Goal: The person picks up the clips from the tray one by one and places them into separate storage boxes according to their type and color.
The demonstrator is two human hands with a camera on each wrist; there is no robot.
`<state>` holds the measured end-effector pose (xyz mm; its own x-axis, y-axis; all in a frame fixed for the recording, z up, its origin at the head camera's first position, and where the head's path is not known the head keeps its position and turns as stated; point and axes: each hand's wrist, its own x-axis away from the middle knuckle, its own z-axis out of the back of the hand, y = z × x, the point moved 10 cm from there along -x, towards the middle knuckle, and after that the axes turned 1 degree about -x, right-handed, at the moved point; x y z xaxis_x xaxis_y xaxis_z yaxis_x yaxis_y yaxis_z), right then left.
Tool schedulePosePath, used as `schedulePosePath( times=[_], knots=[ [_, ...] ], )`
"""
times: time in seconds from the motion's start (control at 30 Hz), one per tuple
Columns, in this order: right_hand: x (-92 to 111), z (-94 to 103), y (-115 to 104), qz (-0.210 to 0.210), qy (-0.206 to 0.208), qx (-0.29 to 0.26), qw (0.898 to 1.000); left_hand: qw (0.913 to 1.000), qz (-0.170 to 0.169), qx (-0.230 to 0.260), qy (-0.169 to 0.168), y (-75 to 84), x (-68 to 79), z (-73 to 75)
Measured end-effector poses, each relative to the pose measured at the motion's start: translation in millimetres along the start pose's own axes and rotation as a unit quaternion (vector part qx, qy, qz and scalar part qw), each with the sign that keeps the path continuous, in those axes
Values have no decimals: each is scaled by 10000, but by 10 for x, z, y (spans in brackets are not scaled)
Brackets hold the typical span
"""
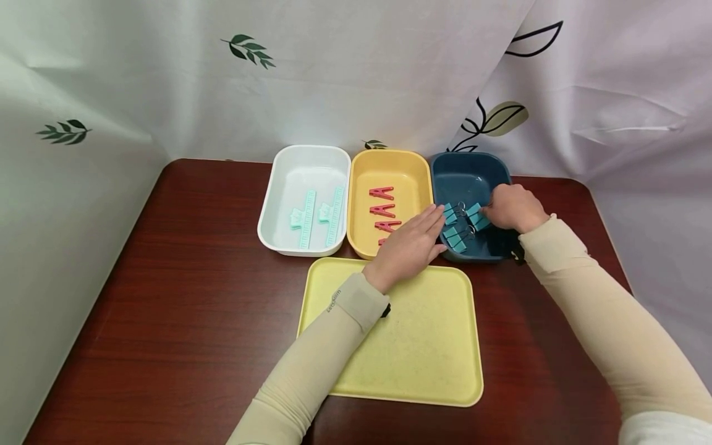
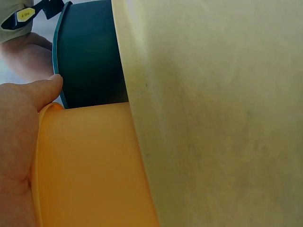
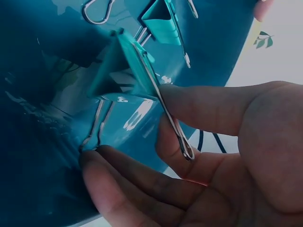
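My right hand [image 1: 514, 207] is inside the dark blue bin [image 1: 470, 162]. Its thumb and fingers pinch a teal binder clip [image 3: 135, 71] by a wire handle, seen up close in the right wrist view. Two other teal binder clips, one nearer the front [image 1: 455, 240] and one behind it [image 1: 449, 214], lie at the bin's left side. My left hand [image 1: 408, 247] lies across the rims where the yellow-orange bin [image 1: 392, 158] and the blue bin meet, fingers extended. Its thumb [image 2: 49, 90] touches the blue rim. Red clothespins [image 1: 381, 193] lie in the yellow-orange bin, one partly hidden by the left hand.
A white bin [image 1: 311, 154] on the left holds two mint-green rulers [image 1: 308, 219] with crown-shaped parts. In front of the bins, a pale yellow tray [image 1: 417, 346] lies on the dark red-brown table [image 1: 194, 296]. A patterned cloth [image 1: 356, 74] hangs behind.
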<state>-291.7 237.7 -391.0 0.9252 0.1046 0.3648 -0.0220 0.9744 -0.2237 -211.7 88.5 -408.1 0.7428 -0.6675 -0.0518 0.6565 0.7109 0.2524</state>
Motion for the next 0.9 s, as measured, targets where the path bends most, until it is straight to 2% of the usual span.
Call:
schedulePosePath(
  times=[0.27, 0.9],
  knots=[
    [-63, -49, -17, -1, -353, 118, 9993, 10000, -3, 40, 8, 1, -5, -14],
    [-85, -83, -8, -65, -450, 185, 9988, 10000, -8, 3, 36, 3, 4, 5]
  ],
)
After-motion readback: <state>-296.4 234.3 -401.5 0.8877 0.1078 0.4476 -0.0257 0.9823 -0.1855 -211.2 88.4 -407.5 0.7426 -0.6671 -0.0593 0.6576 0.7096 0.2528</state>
